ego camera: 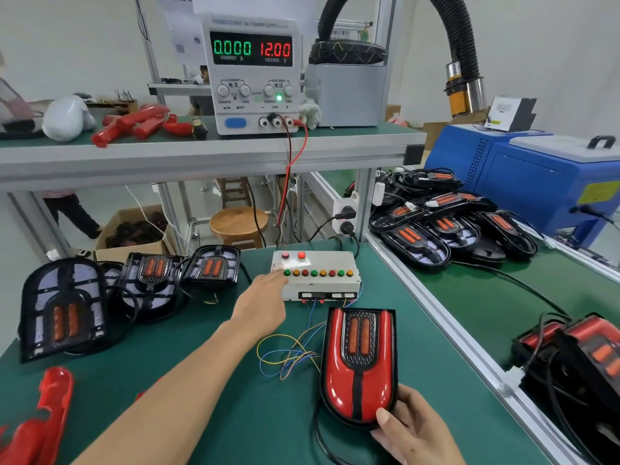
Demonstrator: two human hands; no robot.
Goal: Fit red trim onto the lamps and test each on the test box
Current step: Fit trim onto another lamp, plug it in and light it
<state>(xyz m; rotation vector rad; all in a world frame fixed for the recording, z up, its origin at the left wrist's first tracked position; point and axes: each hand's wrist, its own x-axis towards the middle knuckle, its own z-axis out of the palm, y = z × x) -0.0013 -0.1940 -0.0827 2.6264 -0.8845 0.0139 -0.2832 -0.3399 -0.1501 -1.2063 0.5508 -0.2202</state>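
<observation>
A lamp with red trim point(358, 367) lies on the green mat in front of the white test box point(318, 276). My right hand point(414, 431) grips the lamp's near end, thumb on top of the red trim. My left hand point(265, 305) reaches to the box's left side, its fingertips at the leftmost green button. Coloured wires point(288, 355) run from the box toward the lamp. Loose red trim pieces point(40, 421) lie at the near left. Three untrimmed black lamps point(63, 308) sit at the left of the mat.
A power supply point(253, 75) reading 0.000 and 12.00 stands on the upper shelf, red and black leads hanging down. More red trim pieces point(134, 124) lie on that shelf. Several black lamps point(446, 223) are piled at right; trimmed lamps point(577, 357) sit far right.
</observation>
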